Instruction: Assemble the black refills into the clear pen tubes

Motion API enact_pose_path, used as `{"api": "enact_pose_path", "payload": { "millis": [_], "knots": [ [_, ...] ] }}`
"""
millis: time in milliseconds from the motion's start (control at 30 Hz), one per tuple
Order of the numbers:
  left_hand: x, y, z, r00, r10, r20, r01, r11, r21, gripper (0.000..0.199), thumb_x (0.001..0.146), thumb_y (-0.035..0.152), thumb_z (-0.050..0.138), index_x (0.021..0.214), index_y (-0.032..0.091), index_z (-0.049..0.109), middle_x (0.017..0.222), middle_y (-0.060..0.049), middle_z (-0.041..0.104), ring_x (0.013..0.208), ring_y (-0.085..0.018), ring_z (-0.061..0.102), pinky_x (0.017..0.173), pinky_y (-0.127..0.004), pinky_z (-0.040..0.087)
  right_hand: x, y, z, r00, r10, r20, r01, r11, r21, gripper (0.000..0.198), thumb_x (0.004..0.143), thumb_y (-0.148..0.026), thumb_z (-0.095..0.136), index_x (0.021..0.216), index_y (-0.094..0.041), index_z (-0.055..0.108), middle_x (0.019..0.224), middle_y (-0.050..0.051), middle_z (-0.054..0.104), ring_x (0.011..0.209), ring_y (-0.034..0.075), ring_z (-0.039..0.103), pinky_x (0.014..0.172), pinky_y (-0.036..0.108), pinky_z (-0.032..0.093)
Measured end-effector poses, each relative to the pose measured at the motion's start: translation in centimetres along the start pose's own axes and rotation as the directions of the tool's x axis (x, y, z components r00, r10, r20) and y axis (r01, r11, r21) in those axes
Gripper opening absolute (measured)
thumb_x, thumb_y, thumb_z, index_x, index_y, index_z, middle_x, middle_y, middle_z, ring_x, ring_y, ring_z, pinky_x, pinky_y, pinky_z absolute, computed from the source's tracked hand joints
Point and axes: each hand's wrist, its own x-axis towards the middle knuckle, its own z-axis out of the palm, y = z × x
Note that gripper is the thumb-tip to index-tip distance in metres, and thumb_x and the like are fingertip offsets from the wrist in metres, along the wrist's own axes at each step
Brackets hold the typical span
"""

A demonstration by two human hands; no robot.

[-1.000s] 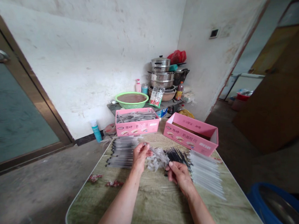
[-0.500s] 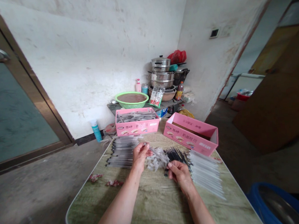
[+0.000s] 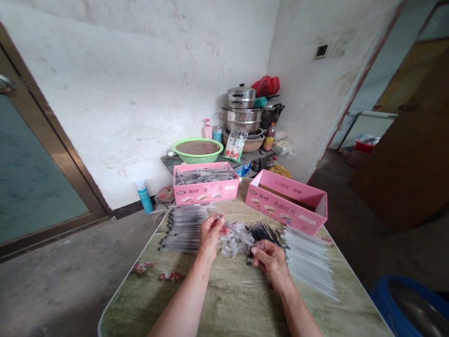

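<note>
My left hand [image 3: 212, 233] pinches one end of a slim clear pen-like tube [image 3: 236, 232] above the table's middle. At its other end, the fingers of my right hand [image 3: 269, 259] are closed; the exact grip there is blurred. Beneath the tube lies a heap of small clear plastic pieces [image 3: 231, 249]. Just beyond my right hand is a bunch of thin black sticks [image 3: 267, 233]. Long translucent tubes [image 3: 311, 263] lie side by side to the right. Left of my left hand, clear tubes with black ends [image 3: 182, 230] are laid in rows.
A pink box [image 3: 207, 193] full of similar tubes stands at the table's far edge. Another pink box [image 3: 286, 205] sits angled to its right. Behind are a green basin [image 3: 198, 159] and stacked pots [image 3: 243, 117]. A blue tub [image 3: 385, 301] is at the lower right.
Hardly anything differs. Both hands keep their places with the tube between them; my right fingers have shifted very slightly.
</note>
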Motion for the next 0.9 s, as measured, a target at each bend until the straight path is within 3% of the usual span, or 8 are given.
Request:
{"api": "enact_pose_path", "payload": {
  "millis": [167,267,400,533,767,900],
  "knots": [
    [0.2,0.0,-0.1,1.000,0.005,-0.015,-0.005,1.000,0.004,0.049,0.056,0.048,0.086,0.085,0.012,0.067,0.062,0.000,0.064,0.050,-0.014,0.061,0.052,-0.026,0.053,-0.2,-0.3,0.3,0.995,0.070,0.070,-0.072,0.997,0.027,0.048,0.081,-0.064,0.061,0.075,-0.017,0.063,0.045,0.000,0.058,0.037,0.009,0.040,0.038,0.020,0.024],
    [0.2,0.0,-0.2,1.000,0.005,-0.013,-0.005,1.000,0.004,0.049,0.055,0.048,0.086,0.084,0.012,0.067,0.062,0.000,0.064,0.050,-0.014,0.061,0.052,-0.026,0.053,-0.2,-0.4,0.4,0.996,0.045,0.071,-0.046,0.999,0.003,0.045,0.080,-0.061,0.063,0.071,-0.017,0.062,0.044,-0.001,0.057,0.036,0.008,0.035,0.039,0.021,0.021],
    [0.4,-0.1,-0.5,0.999,0.018,-0.049,-0.019,1.000,-0.012,0.050,0.055,0.048,0.086,0.084,0.012,0.067,0.063,-0.001,0.064,0.051,-0.015,0.062,0.052,-0.027,0.053,0.0,-0.3,-0.2,0.999,-0.027,-0.037,0.027,0.999,-0.018,0.036,0.077,-0.051,0.071,0.065,-0.018,0.060,0.047,-0.002,0.057,0.039,0.008,0.033,0.041,0.022,0.021],
    [0.9,0.0,-1.0,0.990,0.058,-0.126,-0.065,0.997,-0.046,0.049,0.054,0.048,0.086,0.084,0.013,0.067,0.064,-0.002,0.067,0.054,-0.015,0.064,0.055,-0.027,0.054,0.3,-0.1,-1.7,0.978,-0.119,-0.172,0.104,0.990,-0.094,0.033,0.078,-0.049,0.070,0.066,-0.019,0.061,0.048,-0.002,0.055,0.044,0.012,0.042,0.046,0.024,0.030],
    [1.7,0.4,-2.0,0.936,0.109,-0.335,-0.159,0.979,-0.124,0.049,0.053,0.047,0.086,0.082,0.014,0.064,0.064,0.000,0.066,0.055,-0.013,0.063,0.059,-0.027,0.055,0.3,-0.3,-2.9,0.970,-0.187,-0.156,0.115,0.918,-0.381,0.036,0.080,-0.050,0.064,0.065,-0.018,0.065,0.047,0.000,0.056,0.045,0.015,0.046,0.050,0.027,0.035],
    [1.9,0.4,-2.3,0.932,0.109,-0.347,-0.155,0.982,-0.106,0.050,0.053,0.049,0.085,0.082,0.014,0.064,0.064,-0.001,0.066,0.056,-0.014,0.064,0.061,-0.028,0.056,0.3,-0.5,-3.1,0.947,-0.222,-0.232,0.106,0.899,-0.426,0.035,0.079,-0.051,0.063,0.066,-0.019,0.068,0.048,0.001,0.058,0.047,0.018,0.049,0.050,0.028,0.036]
  ]
}}
